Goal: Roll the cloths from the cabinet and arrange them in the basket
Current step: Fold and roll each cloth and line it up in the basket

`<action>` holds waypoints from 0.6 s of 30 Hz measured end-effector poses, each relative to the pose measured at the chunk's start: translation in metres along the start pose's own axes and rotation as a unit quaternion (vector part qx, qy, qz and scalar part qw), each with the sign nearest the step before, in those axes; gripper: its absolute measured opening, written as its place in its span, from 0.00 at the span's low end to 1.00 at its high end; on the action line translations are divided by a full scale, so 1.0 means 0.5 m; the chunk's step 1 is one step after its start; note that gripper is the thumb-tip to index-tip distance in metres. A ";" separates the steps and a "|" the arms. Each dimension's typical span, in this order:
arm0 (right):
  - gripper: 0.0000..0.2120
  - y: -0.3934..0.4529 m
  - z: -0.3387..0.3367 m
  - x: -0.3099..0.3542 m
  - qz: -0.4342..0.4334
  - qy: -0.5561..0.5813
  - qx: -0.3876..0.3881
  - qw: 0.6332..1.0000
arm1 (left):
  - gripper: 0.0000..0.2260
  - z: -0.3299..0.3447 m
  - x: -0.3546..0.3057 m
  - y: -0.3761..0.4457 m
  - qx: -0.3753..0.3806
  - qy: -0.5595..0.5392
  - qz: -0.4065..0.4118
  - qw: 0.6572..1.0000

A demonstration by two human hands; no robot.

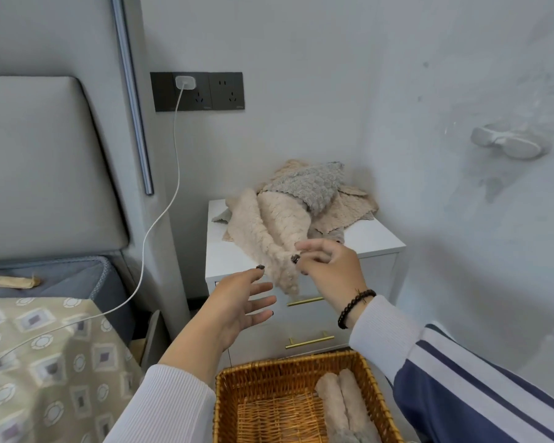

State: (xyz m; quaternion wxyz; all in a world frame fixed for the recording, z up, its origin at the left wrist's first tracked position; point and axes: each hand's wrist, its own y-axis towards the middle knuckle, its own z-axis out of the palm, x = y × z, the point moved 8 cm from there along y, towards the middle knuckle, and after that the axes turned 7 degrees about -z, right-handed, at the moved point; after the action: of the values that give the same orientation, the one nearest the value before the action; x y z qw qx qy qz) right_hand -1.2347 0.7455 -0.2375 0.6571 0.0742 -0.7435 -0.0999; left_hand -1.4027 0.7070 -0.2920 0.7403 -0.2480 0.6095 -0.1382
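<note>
Beige fleece cloth [274, 238]: drawn off the pile on the white cabinet top [370, 238], long axis running from the right hand [328, 266] up and away. Right hand pinches its near corner; left hand [237, 305], fingers spread and empty, sits just beside the hanging end. Wicker basket [370, 378] lies below both wrists.

Beige cloth [279, 244] draped off cabinet [375, 241] (basket [373, 388] holds two rolls [341, 401]).

cloths [279, 238]: fluffy textured fabric | basket [301, 369]: woven wicker | cabinet [375, 239]: smooth white top, brass-look handles
</note>
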 end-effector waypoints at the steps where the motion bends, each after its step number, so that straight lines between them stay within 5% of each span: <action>1: 0.13 -0.010 0.009 0.000 0.018 0.011 0.025 0.999 | 0.12 0.003 0.005 0.003 0.006 -0.009 -0.009 1.000; 7: 0.16 -0.073 0.045 -0.016 0.105 0.063 0.130 0.984 | 0.14 0.029 0.016 0.010 0.051 -0.094 -0.015 0.994; 12: 0.16 -0.112 0.045 -0.028 0.153 0.013 0.208 0.966 | 0.12 0.016 0.007 0.014 -0.008 -0.148 0.044 0.988; 18: 0.07 -0.063 -0.056 -0.052 0.154 -0.025 0.070 0.985 | 0.18 0.018 -0.009 -0.003 0.050 -0.105 0.089 0.989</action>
State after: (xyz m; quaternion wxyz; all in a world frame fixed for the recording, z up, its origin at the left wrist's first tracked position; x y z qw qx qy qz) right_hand -1.2045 0.7200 -0.2669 0.6388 0.0019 -0.7675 0.0529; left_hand -1.3949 0.7099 -0.2862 0.8210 -0.1686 0.5403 -0.0749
